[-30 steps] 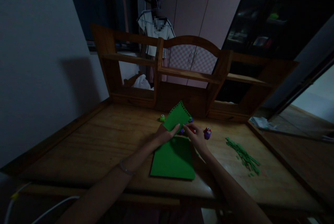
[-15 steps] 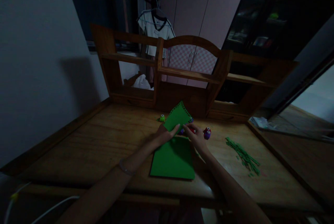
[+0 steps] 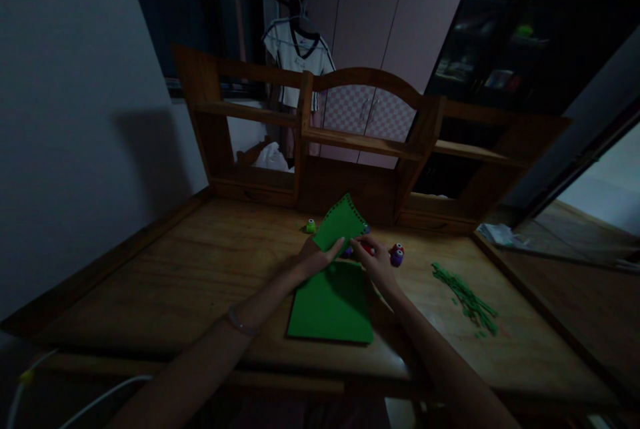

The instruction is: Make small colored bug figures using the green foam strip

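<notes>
A green sheet (image 3: pixel 341 221) with a row of small dark holes or notches along its upper edges is held up at a tilt over the desk. My left hand (image 3: pixel 316 257) grips its lower left part, thumb on the front face. At its lower right edge, my right hand (image 3: pixel 374 257) is closed in a pinch; exactly what lies between those fingertips is too small to see. Flat on the desk below both hands lies a larger green sheet or pad (image 3: pixel 331 305), partly shaded.
Small toy figures with eyes stand behind my hands: a green one (image 3: pixel 311 226) and a purple one (image 3: pixel 397 257), with red bits nearby. Thin green strips (image 3: pixel 465 295) are heaped at right on the wooden desk (image 3: pixel 200 269). A wooden shelf (image 3: pixel 360 142) borders the back.
</notes>
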Available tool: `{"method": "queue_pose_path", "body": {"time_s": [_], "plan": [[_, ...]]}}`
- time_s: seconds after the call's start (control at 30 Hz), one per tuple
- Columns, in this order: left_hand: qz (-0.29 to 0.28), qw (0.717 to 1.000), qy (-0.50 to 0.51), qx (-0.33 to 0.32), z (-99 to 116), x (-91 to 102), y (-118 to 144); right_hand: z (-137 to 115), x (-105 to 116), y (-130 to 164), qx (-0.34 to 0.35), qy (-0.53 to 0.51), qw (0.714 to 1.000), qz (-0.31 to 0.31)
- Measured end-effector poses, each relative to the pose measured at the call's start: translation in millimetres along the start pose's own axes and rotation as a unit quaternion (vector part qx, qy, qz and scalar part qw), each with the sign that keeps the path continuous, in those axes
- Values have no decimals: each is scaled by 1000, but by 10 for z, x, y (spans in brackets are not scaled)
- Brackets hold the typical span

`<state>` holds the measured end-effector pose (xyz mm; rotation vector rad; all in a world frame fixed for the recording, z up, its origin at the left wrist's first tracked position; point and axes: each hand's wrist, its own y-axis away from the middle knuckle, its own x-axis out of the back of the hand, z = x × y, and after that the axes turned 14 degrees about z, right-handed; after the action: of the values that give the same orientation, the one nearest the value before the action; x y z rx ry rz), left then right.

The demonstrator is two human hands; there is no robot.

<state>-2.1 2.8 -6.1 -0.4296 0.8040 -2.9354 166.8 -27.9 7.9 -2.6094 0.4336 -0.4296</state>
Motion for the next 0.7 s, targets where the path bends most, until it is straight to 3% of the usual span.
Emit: {"method": "queue_pose_path", "body": {"time_s": [0.47,0.7], "plan": [[-10,1000,-2,0,-40,-6,9,-3,6,3,2,8,1000,19],[-26,999,5,46,-30,-7,32,34,4,-3,1,-2,1000,22]]}}
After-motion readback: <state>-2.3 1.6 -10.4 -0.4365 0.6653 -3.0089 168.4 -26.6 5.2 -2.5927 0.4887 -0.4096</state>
